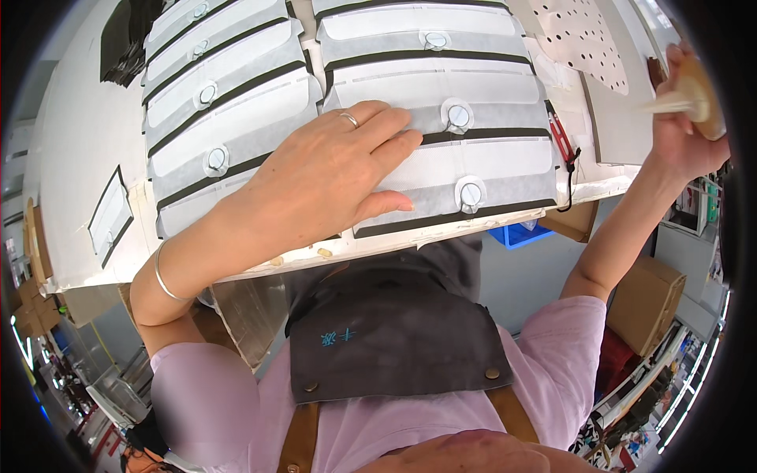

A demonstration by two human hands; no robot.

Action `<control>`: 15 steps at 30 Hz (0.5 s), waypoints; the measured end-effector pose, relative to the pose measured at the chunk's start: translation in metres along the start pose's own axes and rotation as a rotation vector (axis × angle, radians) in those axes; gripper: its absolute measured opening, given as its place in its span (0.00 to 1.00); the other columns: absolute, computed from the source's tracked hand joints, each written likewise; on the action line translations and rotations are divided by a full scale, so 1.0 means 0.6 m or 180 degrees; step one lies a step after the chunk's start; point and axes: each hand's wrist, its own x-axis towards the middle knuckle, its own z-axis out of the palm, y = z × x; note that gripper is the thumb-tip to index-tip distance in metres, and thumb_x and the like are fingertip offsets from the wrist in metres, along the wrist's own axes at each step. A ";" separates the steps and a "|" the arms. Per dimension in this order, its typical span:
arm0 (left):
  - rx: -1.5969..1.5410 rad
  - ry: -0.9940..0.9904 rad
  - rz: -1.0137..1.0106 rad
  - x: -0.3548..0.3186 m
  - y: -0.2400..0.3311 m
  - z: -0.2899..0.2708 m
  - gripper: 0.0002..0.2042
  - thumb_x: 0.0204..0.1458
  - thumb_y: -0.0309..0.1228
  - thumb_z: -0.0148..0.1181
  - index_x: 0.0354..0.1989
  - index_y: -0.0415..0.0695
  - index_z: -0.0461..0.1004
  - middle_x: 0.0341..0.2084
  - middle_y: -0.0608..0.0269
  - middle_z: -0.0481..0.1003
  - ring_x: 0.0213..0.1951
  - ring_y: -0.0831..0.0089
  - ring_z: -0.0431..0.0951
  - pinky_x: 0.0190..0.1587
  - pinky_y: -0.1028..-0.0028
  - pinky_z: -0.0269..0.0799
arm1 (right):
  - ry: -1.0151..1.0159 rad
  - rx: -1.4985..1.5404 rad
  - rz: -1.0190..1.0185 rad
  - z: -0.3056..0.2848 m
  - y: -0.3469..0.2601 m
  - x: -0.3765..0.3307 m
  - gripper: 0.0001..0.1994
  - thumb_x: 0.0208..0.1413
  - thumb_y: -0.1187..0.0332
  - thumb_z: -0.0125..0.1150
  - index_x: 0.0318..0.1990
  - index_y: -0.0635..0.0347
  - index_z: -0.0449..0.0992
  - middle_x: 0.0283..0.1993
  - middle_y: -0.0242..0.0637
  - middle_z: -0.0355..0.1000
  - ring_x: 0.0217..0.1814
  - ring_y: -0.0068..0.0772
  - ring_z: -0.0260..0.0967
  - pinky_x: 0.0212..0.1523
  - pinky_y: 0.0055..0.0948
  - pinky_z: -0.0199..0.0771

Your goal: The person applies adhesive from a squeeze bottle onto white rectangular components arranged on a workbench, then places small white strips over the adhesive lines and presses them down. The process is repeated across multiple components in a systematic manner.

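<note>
My left hand (331, 169) lies flat, fingers spread, on a stack of overlapping white and grey fabric panels (473, 158) with dark edges and round white snap patches (459, 116). A ring sits on one finger and a thin bangle on the wrist. My right hand (682, 118) is raised at the far right and grips a wooden-handled brush (698, 91) with pale bristles pointing left. A second row of the same panels (229, 118) lies to the left of my left hand.
The white worktable (79, 158) holds a small framed panel (110, 213) at the left, a red-handled tool (561, 142) with a black cord at the right, and a perforated white sheet (583, 35). Cardboard boxes (646, 303) and a blue bin (520, 232) sit below.
</note>
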 end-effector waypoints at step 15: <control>0.0426 0.0381 -0.0048 0.055 -0.086 -0.010 0.27 0.57 0.45 0.65 0.59 0.38 0.73 0.57 0.54 0.72 0.56 0.53 0.73 0.58 0.59 0.71 | 0.0852 -0.2738 0.0086 0.052 0.258 0.087 0.20 0.63 0.53 0.65 0.50 0.59 0.75 0.38 0.34 0.78 0.30 0.20 0.76 0.19 0.21 0.71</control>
